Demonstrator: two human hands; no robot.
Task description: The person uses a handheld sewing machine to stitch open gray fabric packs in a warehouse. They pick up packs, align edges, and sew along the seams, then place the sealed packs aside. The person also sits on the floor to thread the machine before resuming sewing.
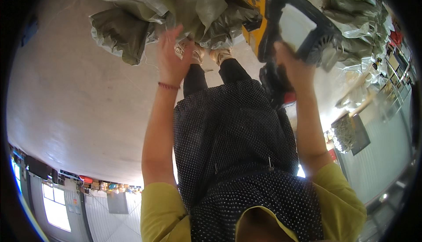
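My right hand [290,64] grips a yellow and black handheld power tool [257,26], held up at the right of centre, with a black and red lower part hanging beside my right thigh. My left hand [173,57] is raised at the left of centre with its fingers apart, just in front of crumpled olive-green plastic sacks [118,33]; whether its fingertips touch them is unclear. The sacks spread along the top of the view.
My shoes [222,55] stand at the near side of the sacks on a pale concrete floor [70,101]. At the far right are metal frames [393,70] and assorted items. Stacked goods [105,185] line the wall at the lower left, near a bright window.
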